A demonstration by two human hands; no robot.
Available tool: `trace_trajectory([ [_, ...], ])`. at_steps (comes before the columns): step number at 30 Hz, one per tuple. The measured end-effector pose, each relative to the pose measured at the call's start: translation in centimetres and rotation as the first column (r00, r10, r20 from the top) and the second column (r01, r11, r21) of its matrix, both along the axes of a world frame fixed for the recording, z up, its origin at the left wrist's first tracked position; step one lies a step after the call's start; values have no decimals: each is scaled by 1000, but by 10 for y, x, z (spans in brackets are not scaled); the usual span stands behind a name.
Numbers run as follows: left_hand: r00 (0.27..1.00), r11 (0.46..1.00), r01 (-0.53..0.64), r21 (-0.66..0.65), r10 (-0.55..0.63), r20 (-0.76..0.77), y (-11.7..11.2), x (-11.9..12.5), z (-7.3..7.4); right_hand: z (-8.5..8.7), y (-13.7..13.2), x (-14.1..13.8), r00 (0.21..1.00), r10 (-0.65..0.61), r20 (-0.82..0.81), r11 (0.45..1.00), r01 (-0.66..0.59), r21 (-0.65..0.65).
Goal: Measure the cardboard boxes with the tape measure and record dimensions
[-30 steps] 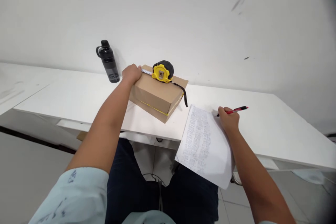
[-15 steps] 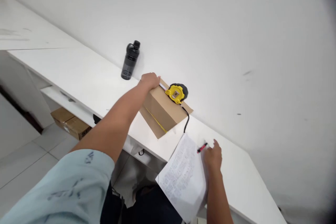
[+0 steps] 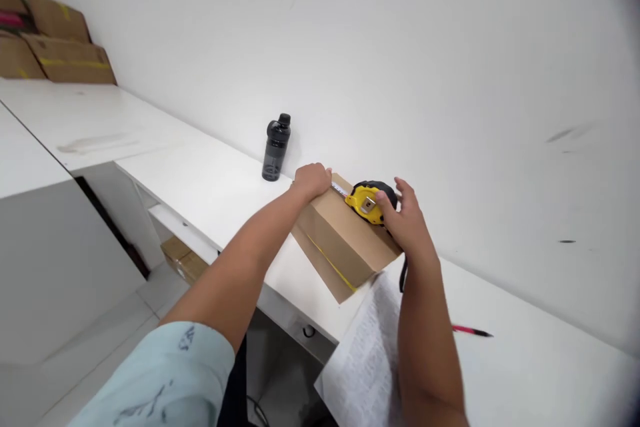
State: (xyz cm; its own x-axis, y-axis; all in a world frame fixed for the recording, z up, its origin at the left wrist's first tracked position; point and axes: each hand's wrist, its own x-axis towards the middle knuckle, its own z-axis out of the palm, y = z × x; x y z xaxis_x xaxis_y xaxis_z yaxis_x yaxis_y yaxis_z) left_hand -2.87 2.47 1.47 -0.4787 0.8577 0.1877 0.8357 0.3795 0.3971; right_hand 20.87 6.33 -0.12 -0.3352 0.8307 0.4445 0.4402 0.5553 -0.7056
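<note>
A brown cardboard box [image 3: 345, 247] lies on the white desk [image 3: 210, 180]. On its top sits a yellow and black tape measure [image 3: 369, 197], its blade drawn out to the box's far left corner. My left hand [image 3: 311, 180] is closed over that corner, pinning the blade's end. My right hand [image 3: 406, 220] grips the tape measure's case from the right, thumb on its yellow face. A red pen [image 3: 470, 330] lies loose on the desk to the right. A written sheet of paper [image 3: 367, 353] hangs over the desk's front edge under my right forearm.
A dark water bottle [image 3: 276, 148] stands by the wall, left of the box. Cardboard boxes [image 3: 50, 47] are stacked at the far left end of the desk. Another carton [image 3: 185, 260] sits on the floor under the desk.
My right hand let go of the red pen, which now lies on the desk, and moved up to grip the tape measure. The view swung left. My left hand stayed on the box corner.
</note>
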Motion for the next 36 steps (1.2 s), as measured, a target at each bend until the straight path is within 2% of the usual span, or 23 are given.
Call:
trace_trajectory([
  [5,997,998,-24,-57,20,-81,-1,-2,-2,-11,6,-12,1000,13,3,995,-12,-98],
  [12,991,994,5,-113,-20,-129,3,-5,4,2,-10,-20,996,-70,-47,993,65,-97],
  [15,994,992,3,-127,-16,-104,2,-8,5,6,-10,-19,989,-147,-35,985,143,-98],
  [18,996,987,16,-162,-31,-88,-1,-11,8,8,-2,-10,965,-258,-49,966,255,-48],
  [21,987,970,108,-218,-131,-96,-2,-15,12,9,6,3,935,-351,-61,936,352,22],
  [25,969,934,167,-316,-214,-121,0,-18,15,19,-1,16,907,-420,8,899,415,143],
  [30,985,937,25,-349,-82,-151,-13,-17,19,32,-30,17,916,-401,34,887,378,264],
  [33,982,929,-111,-352,47,-185,-27,-17,21,32,-41,11,927,-374,-5,887,360,291],
  [36,970,914,-182,-363,107,-217,-35,-14,24,27,-41,4,932,-357,-66,880,359,310],
])
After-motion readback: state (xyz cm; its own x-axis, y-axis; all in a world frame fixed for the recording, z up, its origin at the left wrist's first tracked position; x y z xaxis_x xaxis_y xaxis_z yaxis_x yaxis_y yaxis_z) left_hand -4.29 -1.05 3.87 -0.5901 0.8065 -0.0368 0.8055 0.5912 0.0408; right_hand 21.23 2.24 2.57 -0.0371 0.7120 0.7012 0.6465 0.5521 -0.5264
